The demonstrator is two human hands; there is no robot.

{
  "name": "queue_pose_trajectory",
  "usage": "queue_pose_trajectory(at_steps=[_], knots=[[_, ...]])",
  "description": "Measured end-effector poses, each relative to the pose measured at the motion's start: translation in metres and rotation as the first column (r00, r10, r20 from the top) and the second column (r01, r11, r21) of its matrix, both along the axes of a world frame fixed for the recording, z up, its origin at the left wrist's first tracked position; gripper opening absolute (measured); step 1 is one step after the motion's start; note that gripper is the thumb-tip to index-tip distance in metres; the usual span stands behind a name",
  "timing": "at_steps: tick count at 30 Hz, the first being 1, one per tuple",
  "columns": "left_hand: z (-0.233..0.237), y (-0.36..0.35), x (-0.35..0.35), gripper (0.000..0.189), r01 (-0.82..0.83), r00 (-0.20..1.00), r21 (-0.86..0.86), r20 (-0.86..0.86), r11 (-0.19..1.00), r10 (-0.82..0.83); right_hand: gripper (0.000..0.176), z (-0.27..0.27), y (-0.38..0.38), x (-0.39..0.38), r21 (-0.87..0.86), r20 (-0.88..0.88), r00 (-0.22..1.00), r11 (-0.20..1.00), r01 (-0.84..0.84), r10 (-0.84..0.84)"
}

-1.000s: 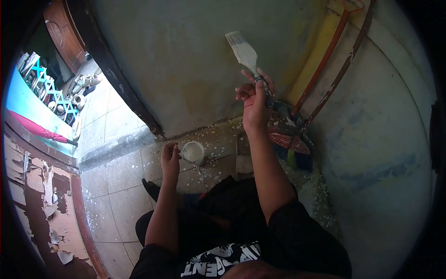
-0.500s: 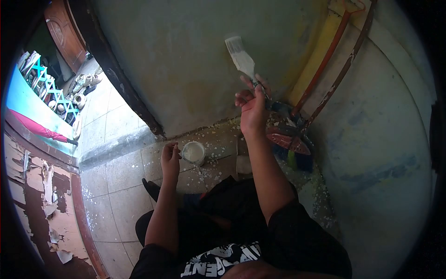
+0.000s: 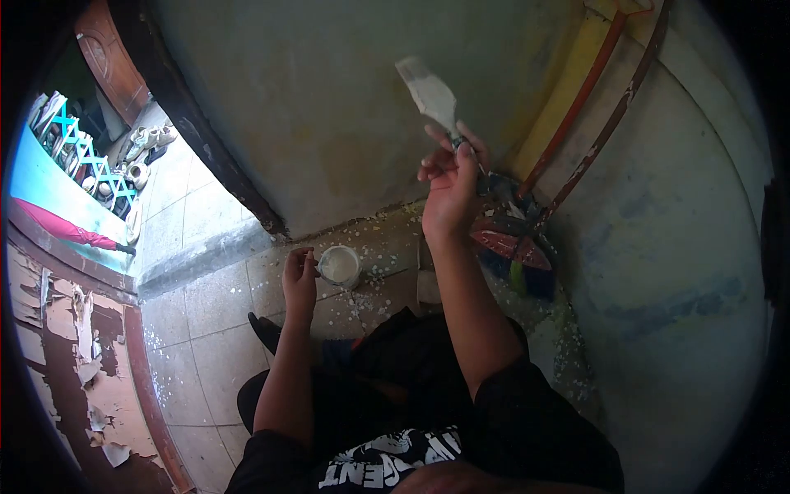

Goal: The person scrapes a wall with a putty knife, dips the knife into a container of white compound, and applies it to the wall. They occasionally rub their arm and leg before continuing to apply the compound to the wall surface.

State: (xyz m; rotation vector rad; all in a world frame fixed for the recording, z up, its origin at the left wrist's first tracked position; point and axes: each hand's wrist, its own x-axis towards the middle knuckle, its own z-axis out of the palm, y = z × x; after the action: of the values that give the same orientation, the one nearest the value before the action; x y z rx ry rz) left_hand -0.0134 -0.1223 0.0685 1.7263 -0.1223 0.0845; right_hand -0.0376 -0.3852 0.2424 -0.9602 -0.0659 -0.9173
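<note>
My right hand point(image 3: 453, 177) is closed round the handle of a flat paintbrush point(image 3: 432, 95). White paint coats its bristles and ferrule, which point up and left in front of the greenish wall point(image 3: 313, 107). Lower down, my left hand point(image 3: 301, 276) is closed at the left side of a small round tub point(image 3: 340, 267) with whitish contents. The fingers appear to pinch its edge or handle; the exact grip is too small to make out.
A broom point(image 3: 539, 280) and a dustpan point(image 3: 510, 247) lean in the right corner with long handles. White flakes dot the tiled floor point(image 3: 218, 305). To the left, a doorway with a dark frame point(image 3: 206, 140) opens towards shoes point(image 3: 148, 144). Paint peels off the panel point(image 3: 74, 354) at lower left.
The paintbrush has tilted slightly and shifted a little to the right at its ferrule. My left hand and the tub appear slightly higher in view, along with a small camera shift.
</note>
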Motion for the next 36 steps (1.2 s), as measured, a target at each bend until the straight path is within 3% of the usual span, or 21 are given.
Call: queue_pose_trajectory(at_steps=[3,5,9,15,18,20,24,26,30,32,36], knots=[[-0.002,0.0,0.0,0.019,0.007,1.0,-0.019,0.01,1.0,-0.007,0.034,0.013,0.007,0.003,0.048,0.105,0.992,0.996,-0.079,0.074],[-0.005,0.001,-0.001,0.019,0.007,1.0,-0.023,-0.001,1.0,-0.007,0.035,0.0,0.008,0.008,0.175,-0.035,0.991,0.977,-0.12,0.128],[-0.001,0.001,0.0,0.018,0.002,1.0,-0.017,0.004,1.0,-0.002,0.034,-0.033,0.007,-0.002,0.204,-0.147,0.988,0.979,-0.023,0.054],[0.006,0.001,-0.003,0.019,0.003,1.0,0.0,0.0,1.0,-0.003,0.029,-0.002,0.02,-0.001,0.119,-0.006,0.999,0.992,-0.038,0.039],[0.001,0.004,-0.001,0.02,-0.006,1.0,-0.028,-0.006,1.0,0.005,0.025,-0.017,0.021,0.009,0.155,-0.056,0.998,0.988,-0.02,0.03],[0.006,0.003,-0.002,0.02,-0.001,1.0,-0.031,-0.02,1.0,0.001,0.022,-0.04,0.02,0.006,0.357,-0.285,0.957,0.932,0.056,0.052],[0.007,0.0,-0.003,0.021,0.008,0.999,-0.027,-0.034,1.0,-0.009,0.022,-0.039,0.018,-0.009,0.256,-0.327,0.944,0.958,0.129,-0.039],[0.007,-0.001,-0.004,0.02,0.022,0.999,-0.029,-0.026,0.999,-0.023,0.02,-0.018,0.022,-0.013,0.232,-0.137,0.991,0.972,0.024,0.008],[0.008,-0.002,-0.005,0.019,0.024,0.999,-0.01,0.024,1.0,-0.023,0.019,0.005,0.022,-0.003,0.169,-0.032,0.998,0.984,-0.057,0.063],[0.005,-0.002,-0.004,0.019,0.02,0.999,-0.016,0.026,1.0,-0.019,0.019,-0.015,0.015,0.006,0.238,-0.239,0.97,0.971,0.023,0.036],[0.004,-0.002,-0.003,0.019,0.01,1.0,-0.02,0.02,1.0,-0.009,0.015,-0.072,0.008,0.009,0.353,-0.439,0.899,0.92,0.168,0.005]])
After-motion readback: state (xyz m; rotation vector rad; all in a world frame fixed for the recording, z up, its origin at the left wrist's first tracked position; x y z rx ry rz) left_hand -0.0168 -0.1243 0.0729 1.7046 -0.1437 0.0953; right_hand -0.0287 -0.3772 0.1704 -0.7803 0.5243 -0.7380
